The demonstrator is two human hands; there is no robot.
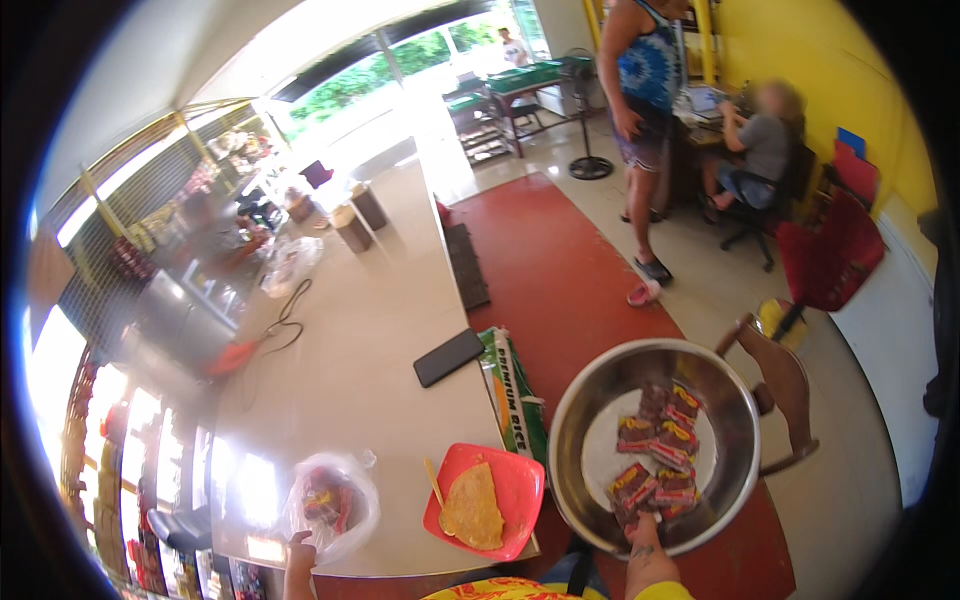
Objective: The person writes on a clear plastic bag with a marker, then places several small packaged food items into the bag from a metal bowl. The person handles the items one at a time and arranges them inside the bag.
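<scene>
Yellow wall, red floor, bright sunlit windows.

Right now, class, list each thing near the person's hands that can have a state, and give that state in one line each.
Steel bowl: held up off the counter, holding red sachets.
Right hand: gripping the bowl's rim.
Left hand: touching the clear plastic bag.
Red plate: on the counter's edge, holding a flatbread.
Phone: lying flat, screen dark.

Small red-and-yellow packets lie heaped in the steel bowl, a green sack leans beside the desk, and a dark, perhaps blank phone screen rests there.
</scene>
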